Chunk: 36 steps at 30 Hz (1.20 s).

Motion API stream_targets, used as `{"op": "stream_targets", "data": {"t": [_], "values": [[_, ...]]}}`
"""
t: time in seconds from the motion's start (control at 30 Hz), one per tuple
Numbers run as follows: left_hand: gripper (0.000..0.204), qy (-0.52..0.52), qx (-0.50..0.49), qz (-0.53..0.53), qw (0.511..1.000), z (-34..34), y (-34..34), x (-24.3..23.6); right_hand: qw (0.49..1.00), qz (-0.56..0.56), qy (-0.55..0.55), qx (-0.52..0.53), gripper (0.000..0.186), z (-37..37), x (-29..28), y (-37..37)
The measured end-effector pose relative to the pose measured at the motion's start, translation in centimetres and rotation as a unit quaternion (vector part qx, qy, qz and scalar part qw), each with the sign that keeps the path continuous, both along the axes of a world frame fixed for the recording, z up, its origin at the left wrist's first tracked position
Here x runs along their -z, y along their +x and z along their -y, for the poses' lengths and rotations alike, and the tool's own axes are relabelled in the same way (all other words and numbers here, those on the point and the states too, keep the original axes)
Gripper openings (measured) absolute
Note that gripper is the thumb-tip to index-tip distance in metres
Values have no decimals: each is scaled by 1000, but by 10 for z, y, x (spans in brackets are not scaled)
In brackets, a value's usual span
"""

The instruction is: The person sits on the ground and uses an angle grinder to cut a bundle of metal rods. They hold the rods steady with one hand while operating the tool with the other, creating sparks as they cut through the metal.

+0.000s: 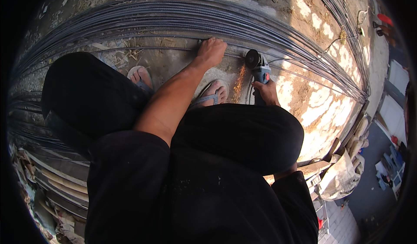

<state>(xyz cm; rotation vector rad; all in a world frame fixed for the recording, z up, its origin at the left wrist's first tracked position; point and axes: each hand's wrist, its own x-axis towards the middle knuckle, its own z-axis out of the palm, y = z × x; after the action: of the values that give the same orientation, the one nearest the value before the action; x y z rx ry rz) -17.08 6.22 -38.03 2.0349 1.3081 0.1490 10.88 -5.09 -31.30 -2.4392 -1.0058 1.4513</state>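
My right hand (268, 92) is wrapped round the body of an angle grinder (262, 73), its dark disc (252, 58) pointing away from me. Orange sparks (240, 82) stream from the disc toward my sandalled foot. The disc's edge meets a thin steel rod (173, 48) that lies apart from a large bundle of rods (186, 16). Left of the grinder, my left hand (213, 51) is closed over this rod, fingers curled down. The exact contact between disc and rod is partly hidden by the disc.
My feet in flip-flops (213, 97) stand close to the sparks. A power cord (319, 58) crosses the rods at right. Another rod bundle (343, 18) runs along the upper right. Stacked boards (65, 185) lie at lower left, and a pale sack (341, 179) at lower right.
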Motion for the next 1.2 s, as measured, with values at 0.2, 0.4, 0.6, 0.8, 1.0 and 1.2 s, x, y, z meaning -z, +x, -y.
{"op": "stream_targets", "data": {"t": [0.2, 0.4, 0.6, 0.8, 1.0, 1.2], "values": [[12, -13, -6, 0, 1000, -1, 2, 7, 999, 23, 24, -16, 40, 3, 7, -2], [10, 2, -7, -7, 1000, -1, 5, 16, 1000, 17, 14, -7, 40, 2, -2, -5], [11, 4, -8, -1, 1000, 0, 4, 13, 1000, -6, 20, 2, 40, 7, 3, -2], [17, -5, 9, -12, 1000, -2, -2, 2, 1000, 15, 18, -6, 38, 7, 16, -1], [9, -25, 21, 12, 999, -3, 6, -10, 996, -38, -12, 83, 43, 10, -13, -18], [18, -50, 4, -15, 999, -12, 5, -20, 993, -44, 15, 105, 40, 50, -19, -5]]}}
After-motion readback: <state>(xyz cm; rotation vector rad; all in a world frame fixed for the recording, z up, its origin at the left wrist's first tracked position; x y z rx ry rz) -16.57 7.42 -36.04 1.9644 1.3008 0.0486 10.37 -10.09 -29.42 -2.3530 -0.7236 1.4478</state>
